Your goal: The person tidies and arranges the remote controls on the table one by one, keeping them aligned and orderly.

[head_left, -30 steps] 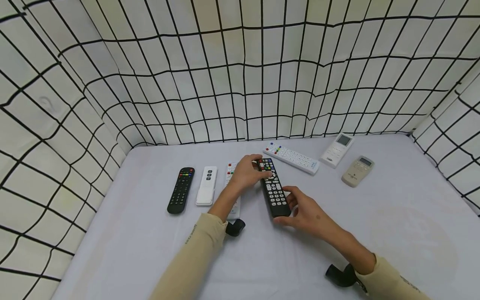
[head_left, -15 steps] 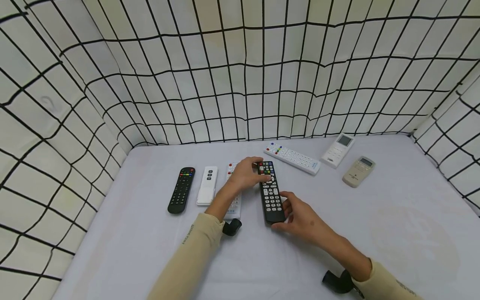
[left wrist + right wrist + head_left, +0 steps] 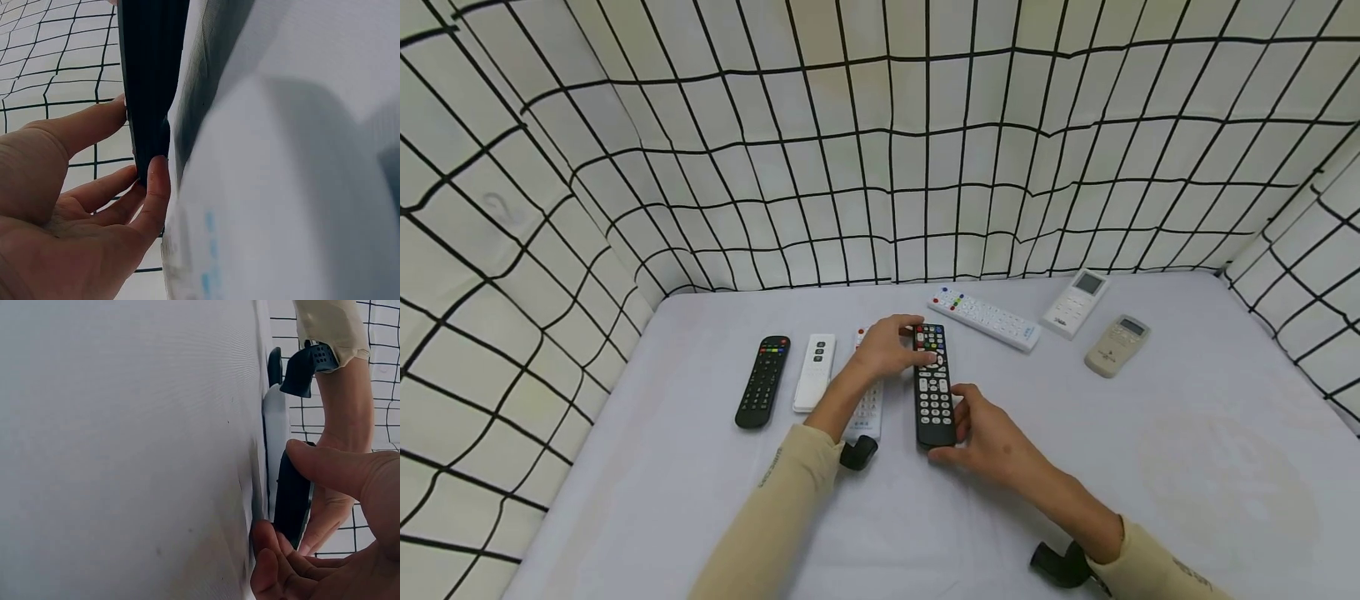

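Both hands hold a black remote control (image 3: pixel 934 400) with pale keys and a few coloured ones, its keys facing up. My left hand (image 3: pixel 886 352) grips its far end, thumb across the top and fingers beneath, as the left wrist view shows with the remote's dark side (image 3: pixel 150 75). At the near end my right hand (image 3: pixel 992 437) pinches the bottom corner between thumb and fingers; the right wrist view has its end face (image 3: pixel 292 494) between them. A white remote control (image 3: pixel 868 408) lies partly hidden under my left forearm.
To the left lie another black remote (image 3: pixel 763 383) and a small white remote (image 3: pixel 815 372). Behind and right are a white remote with coloured buttons (image 3: pixel 985 318), a white remote with a screen (image 3: pixel 1077 302) and a beige one (image 3: pixel 1117 345). Black netting (image 3: pixel 891 183) surrounds the white-covered table (image 3: pixel 662 483).
The black remote has turned from slanting to nearly straight, its near end swinging left. My right hand has moved left with it. My left hand stays at the far end.
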Tool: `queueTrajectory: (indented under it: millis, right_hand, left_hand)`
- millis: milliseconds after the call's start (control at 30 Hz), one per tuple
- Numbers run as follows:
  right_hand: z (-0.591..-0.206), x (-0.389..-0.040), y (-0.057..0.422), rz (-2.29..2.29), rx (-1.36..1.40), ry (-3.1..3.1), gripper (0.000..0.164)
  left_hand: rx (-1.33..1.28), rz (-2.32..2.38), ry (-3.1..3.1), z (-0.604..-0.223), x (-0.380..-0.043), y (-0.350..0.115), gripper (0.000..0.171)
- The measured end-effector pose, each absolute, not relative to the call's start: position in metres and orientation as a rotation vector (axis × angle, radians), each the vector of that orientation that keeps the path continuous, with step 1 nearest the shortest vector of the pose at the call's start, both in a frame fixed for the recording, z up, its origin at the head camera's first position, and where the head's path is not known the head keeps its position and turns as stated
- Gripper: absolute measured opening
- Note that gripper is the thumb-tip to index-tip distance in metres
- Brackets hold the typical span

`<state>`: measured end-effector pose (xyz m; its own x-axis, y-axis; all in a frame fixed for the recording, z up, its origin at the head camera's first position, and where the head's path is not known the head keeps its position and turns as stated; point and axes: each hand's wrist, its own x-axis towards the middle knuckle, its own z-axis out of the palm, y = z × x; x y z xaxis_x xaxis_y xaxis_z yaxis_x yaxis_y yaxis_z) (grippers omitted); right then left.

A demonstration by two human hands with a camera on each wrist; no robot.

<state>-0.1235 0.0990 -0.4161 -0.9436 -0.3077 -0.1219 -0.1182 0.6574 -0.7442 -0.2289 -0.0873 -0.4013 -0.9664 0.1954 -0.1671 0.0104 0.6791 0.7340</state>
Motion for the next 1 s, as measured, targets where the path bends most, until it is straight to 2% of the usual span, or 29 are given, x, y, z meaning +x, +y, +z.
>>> queueTrajectory:
  millis: [300,1000]
  right_hand:
    - [-0.416,-0.122,0.094,-1.134,-0.34,2.657,0.083]
    - [-0.42,-0.125,0.087,-1.04,-0.358,2.659,0.088]
  left_hand:
    - [0.177,1.134,2.67,-0.401,-0.23,-0.09,0.07]
    - [0.17,1.033,2.679,-0.398,-0.228,-0.091,0.068]
